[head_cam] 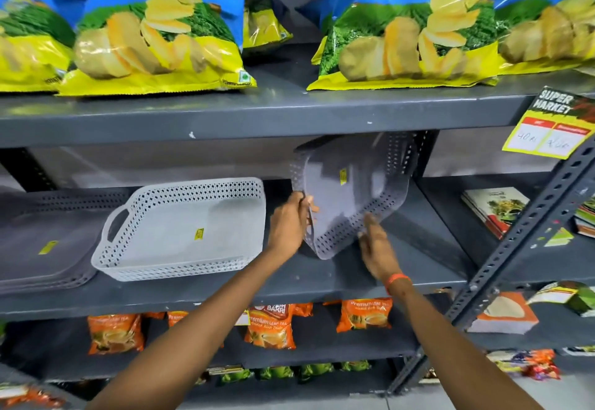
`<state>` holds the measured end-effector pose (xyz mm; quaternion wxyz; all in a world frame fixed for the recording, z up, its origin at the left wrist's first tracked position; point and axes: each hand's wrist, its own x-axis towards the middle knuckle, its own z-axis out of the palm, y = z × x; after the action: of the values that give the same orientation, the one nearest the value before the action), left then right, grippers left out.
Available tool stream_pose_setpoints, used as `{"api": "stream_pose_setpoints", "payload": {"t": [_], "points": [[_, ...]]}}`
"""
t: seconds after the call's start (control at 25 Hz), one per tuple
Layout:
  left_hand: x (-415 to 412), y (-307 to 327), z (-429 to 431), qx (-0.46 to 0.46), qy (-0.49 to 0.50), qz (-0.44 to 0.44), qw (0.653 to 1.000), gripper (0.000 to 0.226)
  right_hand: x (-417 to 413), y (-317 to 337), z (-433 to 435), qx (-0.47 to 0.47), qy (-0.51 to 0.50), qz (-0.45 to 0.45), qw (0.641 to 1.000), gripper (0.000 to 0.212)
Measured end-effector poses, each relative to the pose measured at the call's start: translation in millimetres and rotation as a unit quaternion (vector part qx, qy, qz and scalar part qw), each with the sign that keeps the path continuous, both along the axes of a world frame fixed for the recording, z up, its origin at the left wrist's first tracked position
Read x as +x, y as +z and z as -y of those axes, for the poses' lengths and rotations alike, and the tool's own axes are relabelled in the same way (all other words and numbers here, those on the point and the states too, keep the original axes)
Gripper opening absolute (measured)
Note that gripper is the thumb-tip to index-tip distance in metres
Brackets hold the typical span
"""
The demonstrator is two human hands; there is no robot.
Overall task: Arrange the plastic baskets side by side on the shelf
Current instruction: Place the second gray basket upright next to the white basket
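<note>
The left hand [289,221] is clamped on the handle end of a grey perforated basket [352,190], tilted steeply above the middle shelf [338,276]. The right hand [376,247], fingers apart, touches its lower wall. At nine o'clock, a white basket [180,229] lies flat.

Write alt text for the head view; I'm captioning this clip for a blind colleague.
A person's left hand grips the near edge of a grey perforated basket, tilted steeply above a grey shelf, while the right hand hovers open by its lower edge. A white basket lies flat to the left, beside a dark basket stack; chip bags fill the shelf above.
</note>
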<state>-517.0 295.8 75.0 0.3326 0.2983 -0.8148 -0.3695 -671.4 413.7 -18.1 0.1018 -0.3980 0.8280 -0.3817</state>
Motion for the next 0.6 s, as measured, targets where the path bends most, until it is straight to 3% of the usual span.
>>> {"api": "stream_pose_setpoints", "payload": {"t": [0.08,0.12,0.2,0.32,0.36,0.48,0.6], "points": [[-10,4,19,0.186,0.004,-0.039,0.982,0.02,4,-10,6,0.069,0.073,-0.076,0.992,0.077],[-16,3,33,0.227,0.024,-0.04,0.973,0.021,3,-15,9,0.083,0.094,-0.124,0.984,0.091],[-24,0,54,0.184,0.102,0.0,0.978,0.027,3,-15,11,0.089,0.09,-0.205,0.971,0.096],[-29,-6,52,0.13,0.143,0.126,0.973,0.057,9,-1,15,0.078,0.069,-0.28,0.955,0.08],[-31,-12,44,0.114,0.119,0.178,0.97,0.064,11,2,16,0.071,0.066,-0.296,0.95,0.076],[-31,-37,23,-0.007,-0.005,0.356,0.934,0.054,14,5,17,0.075,0.083,-0.336,0.935,0.064],[-16,-49,23,-0.054,-0.109,0.404,0.907,0.044,4,4,14,0.064,0.11,-0.351,0.928,0.05]]}}
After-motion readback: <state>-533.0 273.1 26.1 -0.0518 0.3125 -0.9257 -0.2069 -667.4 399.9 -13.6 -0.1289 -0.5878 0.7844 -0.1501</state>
